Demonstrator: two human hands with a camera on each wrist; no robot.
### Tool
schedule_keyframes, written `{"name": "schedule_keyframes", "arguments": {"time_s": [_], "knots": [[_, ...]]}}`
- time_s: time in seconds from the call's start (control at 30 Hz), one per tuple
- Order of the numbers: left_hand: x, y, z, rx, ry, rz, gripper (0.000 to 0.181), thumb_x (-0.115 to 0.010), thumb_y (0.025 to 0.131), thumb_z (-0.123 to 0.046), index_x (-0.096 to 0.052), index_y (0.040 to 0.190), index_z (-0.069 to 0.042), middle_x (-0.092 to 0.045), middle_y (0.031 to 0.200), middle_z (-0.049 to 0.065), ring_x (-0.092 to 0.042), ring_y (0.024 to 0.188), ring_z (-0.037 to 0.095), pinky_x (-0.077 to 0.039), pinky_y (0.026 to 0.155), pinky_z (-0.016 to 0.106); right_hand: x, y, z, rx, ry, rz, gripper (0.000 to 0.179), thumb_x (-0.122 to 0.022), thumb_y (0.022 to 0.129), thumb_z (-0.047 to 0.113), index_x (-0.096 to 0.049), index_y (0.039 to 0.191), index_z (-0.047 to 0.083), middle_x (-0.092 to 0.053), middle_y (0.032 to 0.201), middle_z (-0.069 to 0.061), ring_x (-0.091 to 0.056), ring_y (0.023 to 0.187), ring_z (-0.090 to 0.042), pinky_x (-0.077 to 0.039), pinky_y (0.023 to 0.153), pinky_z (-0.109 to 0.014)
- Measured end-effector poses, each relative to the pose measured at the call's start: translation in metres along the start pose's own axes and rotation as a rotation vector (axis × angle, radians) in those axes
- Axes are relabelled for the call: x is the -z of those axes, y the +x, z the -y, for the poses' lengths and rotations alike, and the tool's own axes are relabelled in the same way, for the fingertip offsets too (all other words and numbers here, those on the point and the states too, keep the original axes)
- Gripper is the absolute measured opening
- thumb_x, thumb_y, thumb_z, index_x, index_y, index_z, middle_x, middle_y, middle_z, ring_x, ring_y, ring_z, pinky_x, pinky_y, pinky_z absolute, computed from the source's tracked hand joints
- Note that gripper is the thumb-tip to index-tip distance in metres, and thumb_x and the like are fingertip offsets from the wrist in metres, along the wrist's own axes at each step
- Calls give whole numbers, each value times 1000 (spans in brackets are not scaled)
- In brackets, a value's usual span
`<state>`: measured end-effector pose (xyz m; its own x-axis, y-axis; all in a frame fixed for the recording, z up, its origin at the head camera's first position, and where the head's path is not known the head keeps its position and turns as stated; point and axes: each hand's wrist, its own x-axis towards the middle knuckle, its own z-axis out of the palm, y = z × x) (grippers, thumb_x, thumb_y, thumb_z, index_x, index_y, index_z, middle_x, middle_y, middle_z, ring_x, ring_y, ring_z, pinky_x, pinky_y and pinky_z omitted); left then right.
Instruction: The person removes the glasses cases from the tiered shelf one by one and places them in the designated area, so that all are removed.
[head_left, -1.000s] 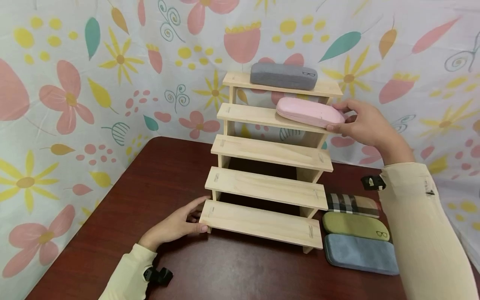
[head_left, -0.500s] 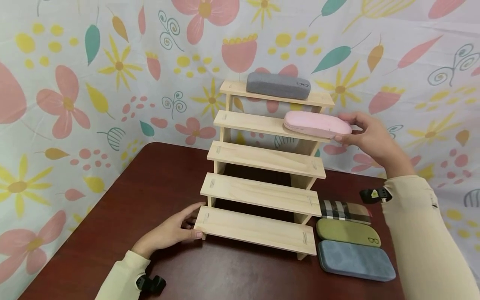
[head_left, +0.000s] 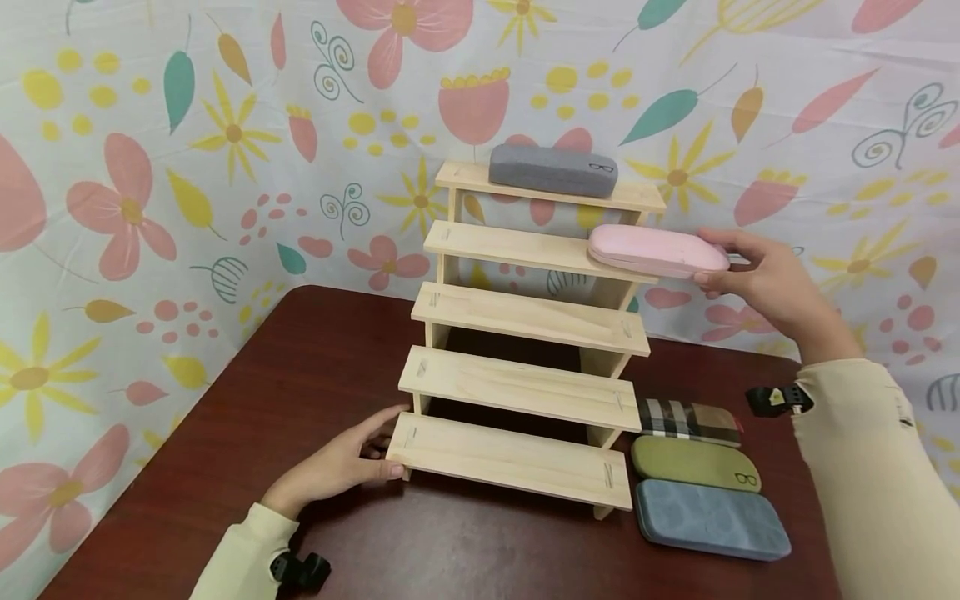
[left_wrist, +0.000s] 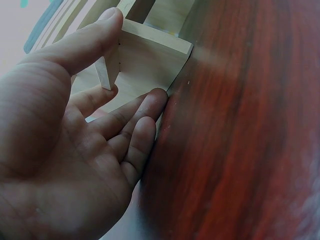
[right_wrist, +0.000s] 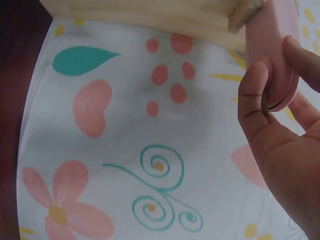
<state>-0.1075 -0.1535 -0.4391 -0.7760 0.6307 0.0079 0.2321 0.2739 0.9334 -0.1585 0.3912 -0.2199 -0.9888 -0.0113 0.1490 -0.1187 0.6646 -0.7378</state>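
Observation:
A stepped wooden rack (head_left: 525, 321) with several shelves stands on the table. Between the thumb and fingers of my right hand (head_left: 783, 287) is the right end of a pink glasses case (head_left: 652, 248). That case lies across the right end of the second shelf from the top and sticks out past it; the right wrist view shows the pinch on the case (right_wrist: 272, 45) close up. My left hand (head_left: 337, 462) grips the left end of the lowest shelf, thumb at its edge and fingers by the side panel (left_wrist: 145, 60). A grey glasses case (head_left: 553, 171) sits on the top shelf.
Right of the rack, a plaid case (head_left: 690, 422), an olive-green case (head_left: 696, 463) and a blue case (head_left: 712, 518) lie in a row on the dark red table (head_left: 465, 550). A flower-print cloth (head_left: 247, 217) hangs behind the rack.
My right hand has drawn the pink glasses case rightward along its shelf, so more of it overhangs the end. The left hand stays on the rack. The head view has shifted slightly.

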Motion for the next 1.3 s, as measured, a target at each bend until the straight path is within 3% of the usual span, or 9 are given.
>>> {"name": "schedule_keyframes", "arguments": {"time_s": [0.23, 0.47, 0.57, 0.7, 0.73, 0.8, 1.0, 1.2, 1.3], "knots": [[1, -1, -1, -10, 12, 1, 84, -77, 92, -22, -28, 158, -5, -59, 126, 16, -57, 114, 30, -49, 88, 33, 14, -9, -10, -44, -5, -40, 69, -75, 94, 19, -43, 154, 8, -52, 121, 7, -67, 82, 1, -50, 70, -15], [2, 0, -3, 8, -6, 6, 84, -77, 92, -21, -27, 159, -6, -58, 128, 19, -57, 113, 31, -52, 84, 33, 32, -16, -6, -29, -68, -65, 67, -77, 92, 13, -46, 151, 5, -58, 95, 27, -66, 77, 6, -50, 63, -17], [1, 0, -4, 12, -11, 5, 84, -77, 92, -20, -27, 159, -7, -58, 128, 19, -58, 110, 30, -53, 80, 34, 40, -17, -1, -42, -174, -74, 68, -78, 92, 20, -47, 151, 8, -62, 91, 22, -64, 72, 4, -45, 56, -22], [1, 0, -3, 25, -24, 4, 84, -77, 92, -19, -28, 159, -8, -58, 127, 19, -60, 107, 29, -54, 77, 34, 47, -19, 0, -74, -288, -72, 72, -77, 92, 32, -44, 154, 12, -67, 97, 4, -62, 69, 1, -39, 53, -31], [1, 0, -3, 33, -32, 5, 84, -77, 92, -19, -28, 159, -9, -58, 127, 19, -61, 106, 29, -55, 76, 35, 49, -20, -1, -85, -298, -72, 73, -76, 92, 34, -44, 154, 13, -66, 96, 6, -62, 70, 2, -39, 54, -30], [0, 1, -2, 38, -38, 10, 85, -78, 92, -20, -27, 160, -10, -58, 127, 20, -61, 106, 29, -55, 76, 35, 51, -23, -5, -99, -269, -78, 74, -76, 92, 34, -43, 155, 11, -63, 102, 7, -63, 72, 4, -41, 58, -25], [0, 0, -1, 54, -44, 16, 87, -78, 91, -20, -27, 160, -10, -57, 128, 20, -62, 103, 30, -56, 74, 35, 50, -33, -28, -149, -144, -142, 73, -78, 90, 36, -48, 152, 13, -59, 91, 31, -63, 75, 8, -37, 67, -15], [0, 1, -1, 65, -69, 17, 86, -79, 91, -19, -27, 160, -12, -57, 126, 20, -61, 104, 31, -57, 75, 37, 43, -47, -54, -79, -51, -238, 50, -77, 92, 25, -64, 139, 15, -66, 82, 28, -64, 70, 3, -39, 65, -11], [0, 2, -1, 61, -71, 14, 86, -79, 91, -19, -28, 160, -14, -58, 126, 19, -61, 107, 31, -56, 77, 37, 37, -50, -67, -82, -48, -241, 39, -77, 92, 26, -70, 130, 20, -66, 81, 26, -64, 68, 0, -42, 63, -10]]}}
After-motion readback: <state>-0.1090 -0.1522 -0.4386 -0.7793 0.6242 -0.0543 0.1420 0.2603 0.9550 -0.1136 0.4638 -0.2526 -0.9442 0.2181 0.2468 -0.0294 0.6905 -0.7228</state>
